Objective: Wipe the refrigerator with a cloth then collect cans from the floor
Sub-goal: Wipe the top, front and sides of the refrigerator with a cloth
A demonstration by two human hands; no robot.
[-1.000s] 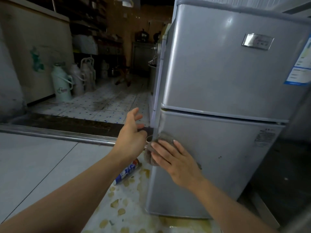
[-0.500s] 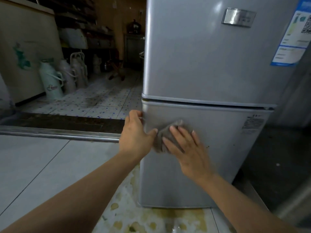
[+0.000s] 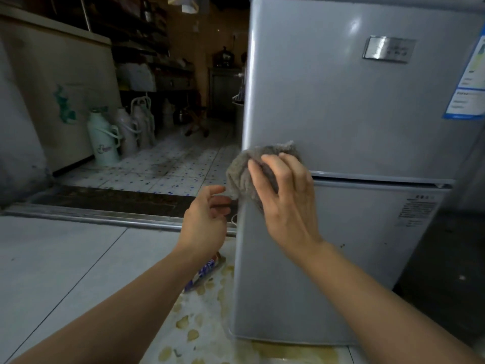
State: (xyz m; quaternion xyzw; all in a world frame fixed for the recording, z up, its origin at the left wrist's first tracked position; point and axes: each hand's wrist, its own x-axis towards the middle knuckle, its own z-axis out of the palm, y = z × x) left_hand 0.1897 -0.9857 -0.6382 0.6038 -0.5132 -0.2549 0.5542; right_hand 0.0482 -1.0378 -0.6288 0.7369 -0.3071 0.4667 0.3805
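A grey two-door refrigerator (image 3: 354, 114) stands in front of me, its door seam running level with my right hand. My right hand (image 3: 286, 195) presses a grey cloth (image 3: 244, 169) against the fridge's left edge at that seam. Just left of the fridge corner, my left hand (image 3: 207, 219) hovers with fingers apart and curled, its fingertips near the cloth's lower edge and nothing in it. A blue, white and red can (image 3: 203, 271) lies on the floor beside the fridge's base, partly hidden by my left forearm.
Yellowish stains (image 3: 191, 334) spread over the floor tiles by the fridge's foot. A metal threshold strip (image 3: 91, 219) crosses the floor to the left. Beyond it stand several thermos flasks (image 3: 103, 137) by a white chest freezer (image 3: 55, 88), with dark shelves behind.
My right hand has carried the cloth upward from the lower door to the seam at the fridge's left edge. My left hand has come off the fridge edge and opened.
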